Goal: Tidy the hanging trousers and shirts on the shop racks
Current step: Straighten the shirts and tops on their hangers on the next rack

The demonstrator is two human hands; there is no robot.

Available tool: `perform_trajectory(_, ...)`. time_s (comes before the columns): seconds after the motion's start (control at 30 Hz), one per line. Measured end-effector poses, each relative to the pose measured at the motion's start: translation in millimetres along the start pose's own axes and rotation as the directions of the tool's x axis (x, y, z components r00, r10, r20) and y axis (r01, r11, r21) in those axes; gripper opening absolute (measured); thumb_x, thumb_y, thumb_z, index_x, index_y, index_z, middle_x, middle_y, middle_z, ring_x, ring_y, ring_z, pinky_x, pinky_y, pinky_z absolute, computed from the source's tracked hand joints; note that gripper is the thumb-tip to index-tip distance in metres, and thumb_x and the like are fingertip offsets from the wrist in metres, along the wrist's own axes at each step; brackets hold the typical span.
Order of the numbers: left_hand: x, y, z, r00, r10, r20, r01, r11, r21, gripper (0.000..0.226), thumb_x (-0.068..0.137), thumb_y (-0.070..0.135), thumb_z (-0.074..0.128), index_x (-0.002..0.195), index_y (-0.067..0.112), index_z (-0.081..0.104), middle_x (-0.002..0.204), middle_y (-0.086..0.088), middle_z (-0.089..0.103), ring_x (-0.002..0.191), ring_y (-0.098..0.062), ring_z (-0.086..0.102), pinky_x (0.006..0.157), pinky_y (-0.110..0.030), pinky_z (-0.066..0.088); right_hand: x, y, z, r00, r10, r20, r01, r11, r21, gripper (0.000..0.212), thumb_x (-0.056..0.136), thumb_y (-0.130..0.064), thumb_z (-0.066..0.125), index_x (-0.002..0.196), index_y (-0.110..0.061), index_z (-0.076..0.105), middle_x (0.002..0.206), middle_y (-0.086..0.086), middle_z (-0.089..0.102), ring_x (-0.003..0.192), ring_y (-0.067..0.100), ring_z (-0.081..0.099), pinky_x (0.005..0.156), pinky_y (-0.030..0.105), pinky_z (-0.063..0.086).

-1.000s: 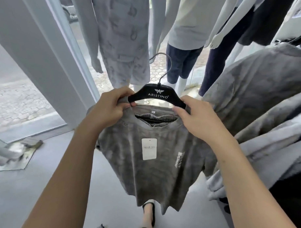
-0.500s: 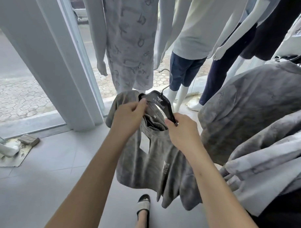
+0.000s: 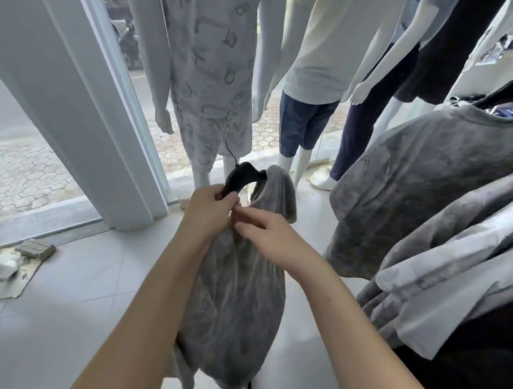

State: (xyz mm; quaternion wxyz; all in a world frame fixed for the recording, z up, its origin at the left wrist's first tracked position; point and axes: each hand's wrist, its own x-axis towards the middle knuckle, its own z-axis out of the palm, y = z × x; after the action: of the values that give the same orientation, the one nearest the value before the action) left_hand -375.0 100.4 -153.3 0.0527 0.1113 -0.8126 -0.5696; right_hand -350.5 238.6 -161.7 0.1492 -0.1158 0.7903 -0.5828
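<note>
Grey shirt [image 3: 240, 295] on black hanger [image 3: 241, 176]; no legible writing

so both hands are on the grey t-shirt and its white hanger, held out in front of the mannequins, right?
Not quite: the hanger is black, not white, as the head view shows. The rest holds: the left hand grips the hanger's near end and the right hand pinches the grey t-shirt by its neck, in front of the mannequins.

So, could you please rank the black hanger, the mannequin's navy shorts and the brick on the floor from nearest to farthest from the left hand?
1. Black hanger: gripped by the left hand.
2. Navy shorts: up right, by the window.
3. Brick: far left on the floor.
</note>
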Motion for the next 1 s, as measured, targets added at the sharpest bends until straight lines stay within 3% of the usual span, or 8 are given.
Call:
perform_trajectory(0.07, 1.7, 6.2, -4.6, 0.999, 0.018, 0.05, -0.022, 0.998, 0.061, 0.016, 0.09, 0.015, 0.058, 0.081, 0.013, 0.072, 0.083, -0.005, 0.074, 0.073, -0.01, 0.065, 0.071, -0.03, 0.048, -3.3, -1.9, -12.9, 0.997, 0.02, -0.078, -0.019, 1.0, 0.012, 0.033, 0.095, -0.02, 0.059, 0.126, -0.029, 0.064, 0.11, -0.018, 0.068, 0.102, -0.002, 0.062, 0.097, 0.017, 0.047)
perform_trajectory(0.17, 0.4, 15.1, -4.4, 0.993, 0.075, 0.089, -0.085, 0.988, 0.126, 0.018, 0.093, 0.016, 0.055, 0.088, 0.016, 0.073, 0.082, 0.004, 0.074, 0.075, 0.003, 0.066, 0.069, -0.021, 0.047, -7.6, 0.5, -36.7, 0.974, 0.032, -0.226, -0.023, 0.999, 0.044, 0.034, 0.092, -0.025, 0.064, 0.125, -0.03, 0.063, 0.108, -0.014, 0.069, 0.103, 0.002, 0.063, 0.101, 0.032, 0.049)
perform_trajectory(0.37, -1.5, 41.4, 12.7, 0.955, 0.184, 0.232, -0.233, 0.95, 0.208, 0.018, 0.093, 0.019, 0.056, 0.091, 0.019, 0.074, 0.088, 0.004, 0.075, 0.081, -0.015, 0.064, 0.07, -0.021, 0.042, -27.5, 1.2, -70.6, 0.948, 0.012, -0.317, 0.049, 0.982, 0.181, 0.052, 0.093, -0.023, 0.063, 0.141, -0.036, 0.046, 0.116, -0.012, 0.069, 0.108, 0.0, 0.064, 0.099, 0.036, 0.052)
perform_trajectory(0.5, -0.2, 62.9, 33.5, 0.901, 0.265, 0.343, -0.359, 0.9, 0.248, 0.018, 0.093, 0.018, 0.056, 0.096, 0.019, 0.074, 0.089, 0.006, 0.075, 0.079, -0.013, 0.063, 0.067, -0.017, 0.04, -36.6, -3.1, -84.0, 0.948, -0.005, -0.318, 0.104, 0.949, 0.296, 0.058, 0.094, -0.016, 0.062, 0.144, -0.034, 0.04, 0.123, -0.006, 0.067, 0.113, 0.007, 0.063, 0.097, 0.034, 0.053)
perform_trajectory(0.6, 3.6, 80.8, 52.9, 0.865, 0.316, 0.391, -0.423, 0.877, 0.227, 0.017, 0.093, 0.017, 0.056, 0.094, 0.016, 0.074, 0.089, 0.001, 0.075, 0.09, -0.025, 0.065, 0.073, -0.027, 0.043, -37.5, -6.2, -98.6, 0.933, -0.003, -0.36, 0.148, 0.915, 0.376, 0.058, 0.095, -0.012, 0.062, 0.143, -0.036, 0.04, 0.125, -0.001, 0.064, 0.116, 0.01, 0.062, 0.1, 0.037, 0.051)
perform_trajectory(0.7, 12.8, 99.3, 74.3, 0.832, 0.361, 0.42, -0.48, 0.849, 0.221, 0.017, 0.093, 0.018, 0.057, 0.091, 0.017, 0.074, 0.085, -0.002, 0.073, 0.072, -0.018, 0.06, 0.065, -0.022, 0.038, -36.5, -11.5, -116.4, 0.901, -0.011, -0.434, 0.215, 0.88, 0.424, 0.055, 0.096, -0.006, 0.058, 0.139, -0.034, 0.042, 0.123, 0.002, 0.065, 0.113, 0.009, 0.064, 0.099, 0.036, 0.052)
perform_trajectory(0.8, 27.8, 120.2, 98.2, 0.772, 0.404, 0.49, -0.536, 0.828, 0.162, 0.016, 0.092, 0.018, 0.057, 0.091, 0.019, 0.073, 0.085, 0.0, 0.074, 0.083, -0.019, 0.065, 0.075, -0.028, 0.046, -35.8, -17.8, -138.8, 0.86, -0.02, -0.509, 0.274, 0.86, 0.43, 0.052, 0.095, 0.001, 0.056, 0.132, -0.033, 0.046, 0.12, 0.004, 0.066, 0.114, 0.01, 0.064, 0.101, 0.039, 0.051)
perform_trajectory(1.0, 47.5, 161.5, 152.1, 0.665, 0.526, 0.531, -0.648, 0.759, 0.06, 0.013, 0.09, 0.021, 0.06, 0.09, 0.027, 0.072, 0.082, 0.006, 0.071, 0.08, -0.003, 0.061, 0.069, -0.01, 0.04, -34.5, -28.7, -193.5, 0.761, 0.008, -0.648, 0.339, 0.848, 0.408, 0.05, 0.093, 0.007, 0.055, 0.13, -0.027, 0.05, 0.11, 0.003, 0.071, 0.11, 0.009, 0.066, 0.099, 0.036, 0.052)
